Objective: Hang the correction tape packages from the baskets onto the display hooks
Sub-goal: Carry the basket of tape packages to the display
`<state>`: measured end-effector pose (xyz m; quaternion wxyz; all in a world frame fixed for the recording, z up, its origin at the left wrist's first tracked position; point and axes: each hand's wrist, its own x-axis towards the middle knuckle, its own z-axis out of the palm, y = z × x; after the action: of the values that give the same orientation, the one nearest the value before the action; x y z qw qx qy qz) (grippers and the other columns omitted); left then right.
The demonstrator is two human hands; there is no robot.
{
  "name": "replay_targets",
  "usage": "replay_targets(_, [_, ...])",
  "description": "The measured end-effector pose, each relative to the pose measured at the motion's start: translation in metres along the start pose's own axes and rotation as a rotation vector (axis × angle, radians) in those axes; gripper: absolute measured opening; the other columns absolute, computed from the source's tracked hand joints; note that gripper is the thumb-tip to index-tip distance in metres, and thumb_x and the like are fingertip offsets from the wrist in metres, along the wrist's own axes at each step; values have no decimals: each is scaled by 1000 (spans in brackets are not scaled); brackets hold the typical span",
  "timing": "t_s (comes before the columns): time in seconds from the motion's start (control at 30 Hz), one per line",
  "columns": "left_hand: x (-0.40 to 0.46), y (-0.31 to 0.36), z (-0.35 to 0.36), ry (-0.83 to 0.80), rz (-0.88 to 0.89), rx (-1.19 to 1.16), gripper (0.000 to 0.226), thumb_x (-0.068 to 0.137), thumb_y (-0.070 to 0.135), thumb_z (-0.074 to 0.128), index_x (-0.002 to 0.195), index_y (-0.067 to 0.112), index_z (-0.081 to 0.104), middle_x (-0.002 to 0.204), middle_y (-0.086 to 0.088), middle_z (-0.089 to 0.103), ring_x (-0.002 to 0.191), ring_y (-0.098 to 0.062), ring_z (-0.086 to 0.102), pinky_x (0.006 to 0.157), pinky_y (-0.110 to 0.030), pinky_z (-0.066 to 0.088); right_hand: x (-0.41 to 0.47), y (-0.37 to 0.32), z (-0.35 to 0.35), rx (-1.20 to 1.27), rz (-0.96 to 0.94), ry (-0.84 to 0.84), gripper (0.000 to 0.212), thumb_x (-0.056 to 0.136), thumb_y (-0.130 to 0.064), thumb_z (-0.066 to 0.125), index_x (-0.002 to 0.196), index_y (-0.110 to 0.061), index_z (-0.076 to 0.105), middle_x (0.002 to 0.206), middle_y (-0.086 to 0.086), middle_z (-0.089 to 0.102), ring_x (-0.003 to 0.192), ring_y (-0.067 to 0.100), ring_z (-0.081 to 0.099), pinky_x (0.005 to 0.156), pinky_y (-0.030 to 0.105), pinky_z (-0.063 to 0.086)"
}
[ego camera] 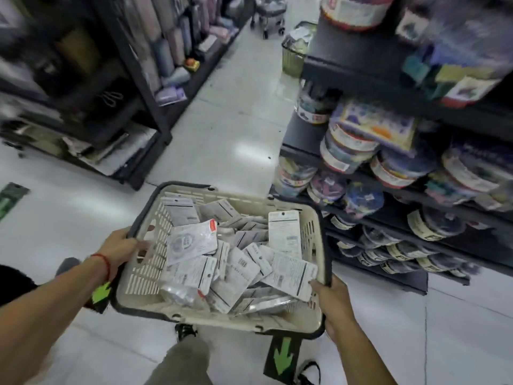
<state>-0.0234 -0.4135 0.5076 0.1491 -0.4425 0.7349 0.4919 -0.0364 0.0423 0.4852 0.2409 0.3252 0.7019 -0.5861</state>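
Observation:
A cream plastic basket (144, 270) with a dark rim hangs in front of me above the floor, tilted. It is filled with several white correction tape packages (238, 262), lying loose and overlapping. My left hand (122, 248) grips the basket's left rim; a red string sits on that wrist. My right hand (333, 301) grips the right rim near the front corner. No display hooks are visible in this view.
A dark shelf unit (388, 173) with round tubs stands close on the right. Another dark shelving rack (116, 112) stands at the left. A pale tiled aisle (236, 120) runs ahead, with a green basket (291, 59) and a wheeled cart (272, 15) farther along. Green arrow stickers (283, 354) mark the floor.

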Motion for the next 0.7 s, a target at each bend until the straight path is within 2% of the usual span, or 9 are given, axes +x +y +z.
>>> replay_targets(0.1, [43,23,-70,0,67,-30,39,91,-4,72,124,15,67,94,-17,75,80,-36,72,74,-42,61,-16,-48,71,-11,-31,20,27,100,0,63,107,-24,73,96,-2,80,88,21,79,83,42,64])
replay_targets(0.17, [71,40,-112,-5,102,-56,41,91,-5,72,125,15,63,102,-19,73,85,-39,72,74,-45,61,-25,-77,116,-32,-40,24,29,100,-1,63,104,-27,73,98,-2,80,92,23,78,87,46,64])
replay_targets(0.27, [118,68,-160,3,160,-55,33,91,-4,71,115,19,66,99,-16,75,72,-30,72,60,-36,59,-20,-112,174,-32,-55,41,29,100,0,61,117,-21,72,108,5,79,99,29,77,93,53,62])
replay_targets(0.4, [179,112,-194,-6,199,-97,35,92,-5,69,113,23,67,102,-13,76,75,-26,72,64,-36,58,17,-161,227,-26,-82,70,24,101,-7,64,121,-18,72,107,6,79,96,27,77,90,49,63])
replay_targets(0.47, [206,137,-203,14,227,-103,36,92,-6,69,112,25,69,98,-4,77,77,-22,73,62,-32,57,47,-189,246,-17,-77,73,22,102,-15,66,124,-15,72,108,9,79,97,30,77,93,54,62])
replay_targets(0.6, [247,188,-204,52,260,-108,33,92,-4,68,96,29,68,82,10,77,72,-13,71,56,-27,58,112,-245,273,-37,-96,49,10,103,-20,67,104,-29,71,103,7,80,92,30,78,86,57,63])
replay_targets(0.7, [273,238,-201,69,263,-123,33,94,-6,67,93,27,65,73,13,75,58,-1,69,48,-18,54,154,-293,288,-44,-91,49,11,103,-21,66,111,-25,71,100,5,80,88,28,78,84,55,64])
